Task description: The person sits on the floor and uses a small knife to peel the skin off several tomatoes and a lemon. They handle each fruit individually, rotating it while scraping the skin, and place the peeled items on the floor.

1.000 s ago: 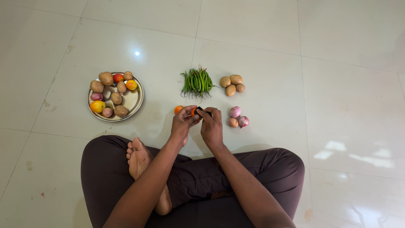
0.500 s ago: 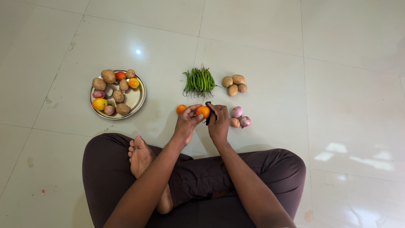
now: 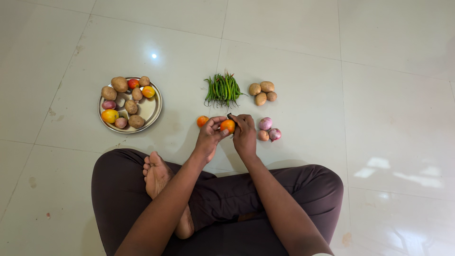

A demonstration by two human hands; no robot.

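Left hand [image 3: 208, 137] grasps an orange tomato [image 3: 228, 125]; right hand [image 3: 245, 135], at its 3 o'clock, grips a dark tool [image 3: 231, 116]; second tomato [image 3: 202, 121] lies at 9 o'clock.

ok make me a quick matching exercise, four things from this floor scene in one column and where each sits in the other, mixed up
Things:
1. bunch of green chillies
2. round steel plate
3. small orange tomato
4. pink onions

Places:
A. held between the left hand and the right hand
B. far left, loaded with potatoes and tomatoes
C. on the floor just right of the hands
D. beyond the hands, left of four loose brown potatoes

Pairs: 1-D, 2-B, 3-A, 4-C
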